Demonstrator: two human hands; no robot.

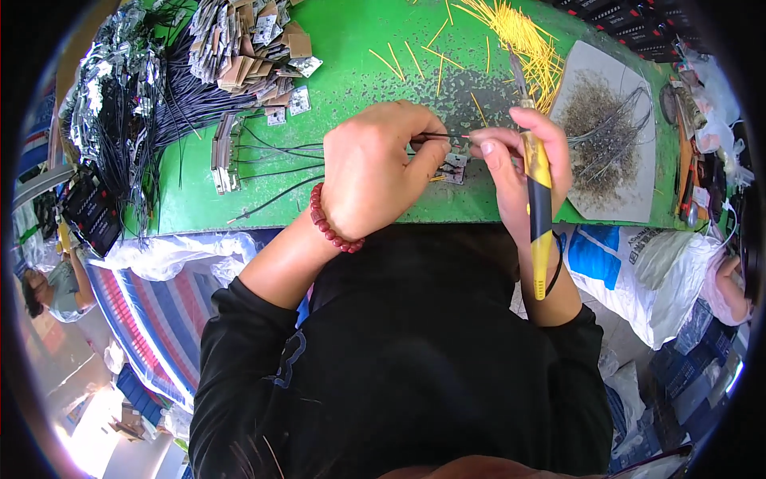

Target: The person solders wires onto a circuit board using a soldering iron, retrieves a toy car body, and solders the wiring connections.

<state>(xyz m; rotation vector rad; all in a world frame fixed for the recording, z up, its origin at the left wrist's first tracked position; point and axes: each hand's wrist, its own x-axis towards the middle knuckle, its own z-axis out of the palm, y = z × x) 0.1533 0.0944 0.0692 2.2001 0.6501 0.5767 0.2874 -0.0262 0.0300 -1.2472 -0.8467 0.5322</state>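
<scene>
My left hand [375, 168], with a red bead bracelet [325, 225] at its wrist, pinches a thin dark wire [448, 135]. My right hand [511, 164] grips a yellow and black soldering iron [541, 203], its metal tip pointing away from me. The right thumb and forefinger also close in at the wire's reddish end; whether they pinch it I cannot tell. Beneath the fingers lies a small pale plate [453, 169], partly hidden. Several black leads [275, 150] run from under my left hand to a stack of thin metal-edged pieces [225, 156].
Bundled black cables [144, 120] and a heap of small brown and silver pieces [243, 48] cover the green table's [279, 203] left. Thin yellow tubes [519, 36] are scattered at the far side. A white board [630, 199] with brown debris and wires lies right.
</scene>
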